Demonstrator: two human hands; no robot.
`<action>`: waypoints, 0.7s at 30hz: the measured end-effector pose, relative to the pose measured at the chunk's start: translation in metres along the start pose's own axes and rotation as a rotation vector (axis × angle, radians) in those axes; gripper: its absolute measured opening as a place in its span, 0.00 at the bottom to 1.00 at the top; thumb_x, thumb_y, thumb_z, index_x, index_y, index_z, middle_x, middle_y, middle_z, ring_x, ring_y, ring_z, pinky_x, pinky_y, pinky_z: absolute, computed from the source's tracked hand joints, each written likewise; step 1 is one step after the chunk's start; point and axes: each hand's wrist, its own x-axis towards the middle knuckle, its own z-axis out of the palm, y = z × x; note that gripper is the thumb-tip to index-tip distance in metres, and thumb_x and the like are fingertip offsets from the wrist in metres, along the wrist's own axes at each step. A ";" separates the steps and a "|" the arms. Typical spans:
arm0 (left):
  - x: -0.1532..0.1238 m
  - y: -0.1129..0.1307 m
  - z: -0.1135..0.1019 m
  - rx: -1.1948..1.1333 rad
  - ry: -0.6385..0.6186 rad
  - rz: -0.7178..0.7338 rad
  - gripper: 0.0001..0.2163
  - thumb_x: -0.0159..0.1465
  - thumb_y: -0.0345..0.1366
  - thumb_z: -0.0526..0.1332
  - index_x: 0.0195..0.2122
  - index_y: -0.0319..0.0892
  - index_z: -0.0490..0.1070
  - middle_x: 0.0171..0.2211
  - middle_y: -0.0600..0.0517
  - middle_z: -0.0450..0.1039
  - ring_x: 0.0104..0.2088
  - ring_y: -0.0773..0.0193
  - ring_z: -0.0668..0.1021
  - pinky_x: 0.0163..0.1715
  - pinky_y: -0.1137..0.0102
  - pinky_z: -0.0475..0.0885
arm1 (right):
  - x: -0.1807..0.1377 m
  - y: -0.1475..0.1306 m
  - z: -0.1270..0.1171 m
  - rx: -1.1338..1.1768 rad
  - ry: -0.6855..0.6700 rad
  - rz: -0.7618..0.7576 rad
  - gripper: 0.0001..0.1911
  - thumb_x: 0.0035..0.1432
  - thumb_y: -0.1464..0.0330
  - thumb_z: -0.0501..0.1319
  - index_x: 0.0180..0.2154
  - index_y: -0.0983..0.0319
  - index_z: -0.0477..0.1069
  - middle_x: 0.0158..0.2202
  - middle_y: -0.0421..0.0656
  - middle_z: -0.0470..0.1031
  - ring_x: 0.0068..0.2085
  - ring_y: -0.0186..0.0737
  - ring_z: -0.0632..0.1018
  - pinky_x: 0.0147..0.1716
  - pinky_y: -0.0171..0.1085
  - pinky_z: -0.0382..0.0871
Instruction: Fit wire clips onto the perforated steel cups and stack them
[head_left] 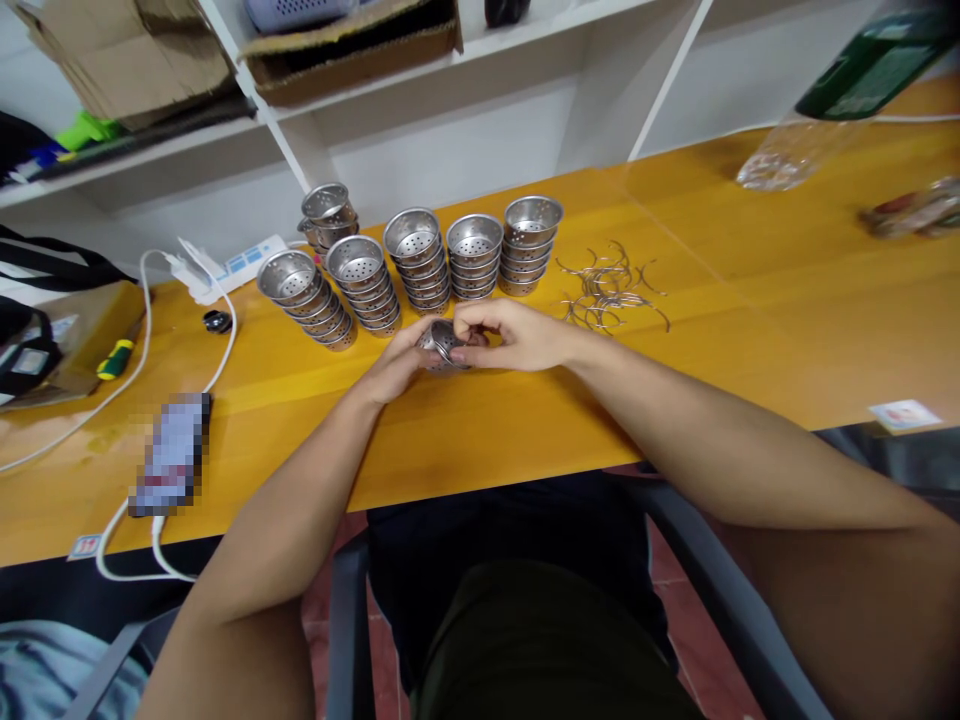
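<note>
A small perforated metal cup (430,343) lies tipped on its side between my hands, low over the table in front of the stacks. My left hand (396,366) is closed around its left side, thumb along the front. From the right, my right hand (517,336) pinches at the rim, with the index finger curled and the thumb pressed near it. Whether a thin wire is also between those fingers, I cannot tell. Just behind stand stacks of the same cups, such as the middle stack (417,262). Right of my right hand lies a loose pile of curved metal wires (609,290).
On the left are a white power strip (240,268), a charging cable and a blurred phone (172,450). A green-handled screwdriver (115,360) lies farther left. A clear plastic bottle (795,155) is at the back right. White shelves (465,130) rise behind the wooden table (450,440).
</note>
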 end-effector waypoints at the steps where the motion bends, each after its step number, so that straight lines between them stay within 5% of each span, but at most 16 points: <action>1: 0.000 0.000 0.000 0.006 0.015 0.015 0.22 0.58 0.46 0.79 0.53 0.46 0.89 0.48 0.50 0.90 0.48 0.51 0.85 0.52 0.61 0.77 | 0.001 0.002 0.003 0.025 0.023 0.010 0.24 0.87 0.54 0.76 0.40 0.56 0.69 0.35 0.34 0.68 0.36 0.37 0.68 0.38 0.38 0.62; 7: -0.003 0.000 0.002 0.083 0.038 0.068 0.29 0.57 0.51 0.81 0.59 0.49 0.89 0.51 0.50 0.90 0.48 0.50 0.87 0.51 0.59 0.80 | 0.005 -0.001 0.008 0.107 0.110 0.079 0.34 0.84 0.42 0.78 0.37 0.57 0.69 0.32 0.33 0.67 0.34 0.35 0.65 0.36 0.39 0.60; 12: -0.004 0.000 0.003 0.117 0.065 0.096 0.36 0.66 0.60 0.83 0.70 0.50 0.85 0.58 0.45 0.91 0.57 0.45 0.91 0.62 0.51 0.87 | -0.007 -0.017 -0.033 0.259 0.041 0.109 0.36 0.85 0.35 0.74 0.38 0.55 0.69 0.32 0.35 0.71 0.33 0.37 0.69 0.36 0.40 0.64; 17: 0.002 -0.008 -0.001 0.241 0.197 0.112 0.52 0.61 0.65 0.93 0.78 0.50 0.73 0.71 0.37 0.87 0.72 0.39 0.90 0.76 0.43 0.87 | -0.035 -0.015 -0.093 -0.484 -0.223 0.634 0.28 0.77 0.46 0.81 0.36 0.56 0.75 0.31 0.39 0.77 0.32 0.40 0.72 0.36 0.41 0.63; 21: 0.005 -0.010 0.000 0.256 0.176 0.092 0.50 0.58 0.66 0.94 0.71 0.46 0.77 0.69 0.36 0.89 0.72 0.40 0.91 0.77 0.42 0.88 | -0.052 0.001 -0.115 -0.715 -0.254 0.877 0.23 0.79 0.48 0.78 0.40 0.57 0.81 0.34 0.45 0.85 0.34 0.47 0.82 0.43 0.46 0.74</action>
